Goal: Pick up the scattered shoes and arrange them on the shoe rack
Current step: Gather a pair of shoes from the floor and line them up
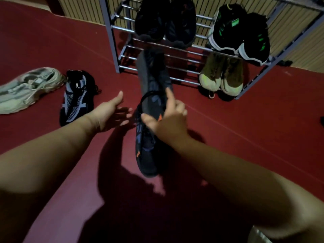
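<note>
My right hand [168,118] grips a dark shoe with orange marks [153,79] at its collar, toe toward the metal shoe rack [114,50]. A second matching dark shoe [146,155] lies on the red floor just below that hand. My left hand [112,111] is spread open beside the held shoe, holding nothing. On the floor to the left lie a black and grey mesh shoe [76,99] and a pale beige sneaker [26,88]. The rack's upper shelf holds a black pair [164,21] and a black and green pair [242,32]; an olive pair [222,74] sits below.
A slatted beige wall [84,9] runs behind the rack. Red floor [245,120] stretches to the right of my arms. A small dark object [322,121] shows at the right edge. The lower shelf's left bars [129,58] carry no shoes.
</note>
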`<act>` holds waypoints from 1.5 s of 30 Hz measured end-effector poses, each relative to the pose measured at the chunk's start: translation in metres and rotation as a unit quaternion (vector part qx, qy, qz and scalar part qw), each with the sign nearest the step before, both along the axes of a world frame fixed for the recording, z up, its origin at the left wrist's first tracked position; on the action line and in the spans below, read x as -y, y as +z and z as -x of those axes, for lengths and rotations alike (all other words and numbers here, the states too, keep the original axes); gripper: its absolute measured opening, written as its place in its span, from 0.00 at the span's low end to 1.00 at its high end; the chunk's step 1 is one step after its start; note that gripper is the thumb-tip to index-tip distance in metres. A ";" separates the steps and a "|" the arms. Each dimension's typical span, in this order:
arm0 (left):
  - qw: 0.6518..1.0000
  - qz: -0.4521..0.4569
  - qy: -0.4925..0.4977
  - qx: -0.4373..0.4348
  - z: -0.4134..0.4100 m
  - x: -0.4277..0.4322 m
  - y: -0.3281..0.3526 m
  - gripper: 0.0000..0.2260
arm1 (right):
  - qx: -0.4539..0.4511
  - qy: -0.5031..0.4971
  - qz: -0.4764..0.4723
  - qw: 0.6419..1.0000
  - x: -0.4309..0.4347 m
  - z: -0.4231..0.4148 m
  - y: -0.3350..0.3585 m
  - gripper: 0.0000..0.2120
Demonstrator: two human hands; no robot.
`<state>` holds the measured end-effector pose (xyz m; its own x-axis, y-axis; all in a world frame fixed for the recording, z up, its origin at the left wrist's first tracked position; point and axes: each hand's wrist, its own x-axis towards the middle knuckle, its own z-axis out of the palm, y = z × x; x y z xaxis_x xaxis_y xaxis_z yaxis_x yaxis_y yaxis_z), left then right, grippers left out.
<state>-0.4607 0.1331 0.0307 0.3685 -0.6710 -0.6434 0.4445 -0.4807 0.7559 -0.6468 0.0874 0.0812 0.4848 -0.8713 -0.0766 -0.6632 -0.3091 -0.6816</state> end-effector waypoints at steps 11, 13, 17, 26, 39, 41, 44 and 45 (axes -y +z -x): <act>0.995 -0.074 0.040 0.052 -0.041 -0.087 -0.022 0.11 | -0.180 0.305 -0.096 0.930 -0.063 -0.076 -0.060 0.36; 0.988 -0.106 0.006 0.110 -0.043 -0.102 -0.039 0.09 | -0.195 0.340 0.014 0.920 -0.052 -0.069 -0.068 0.29; 0.993 -0.068 -0.023 0.089 -0.036 -0.101 -0.045 0.17 | -0.124 0.190 0.120 0.967 -0.001 -0.044 -0.083 0.34; 0.944 -0.177 -0.063 0.272 -0.007 -0.046 -0.053 0.34 | -0.238 0.131 -0.050 0.961 0.051 0.001 -0.093 0.15; 0.925 -0.140 -0.132 0.327 0.019 -0.075 -0.058 0.55 | 0.023 0.268 0.091 0.959 0.011 -0.066 -0.027 0.10; 0.925 -0.137 -0.150 0.321 0.015 -0.081 -0.057 0.57 | 0.021 0.329 0.084 0.940 -0.003 -0.080 -0.021 0.10; 0.909 -0.163 -0.181 0.339 0.013 -0.087 -0.056 0.56 | -0.070 0.337 0.041 0.938 -0.008 -0.086 -0.032 0.16; 0.901 -0.175 -0.193 0.347 0.015 -0.089 -0.056 0.56 | -0.134 0.321 0.040 0.937 -0.005 -0.083 -0.040 0.20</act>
<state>-0.4760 0.2218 -0.0248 0.5465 -0.6358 -0.5450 -0.3280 -0.7613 0.5593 -0.5637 0.0920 0.0410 0.8840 -0.4141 -0.2168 -0.4661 -0.7467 -0.4746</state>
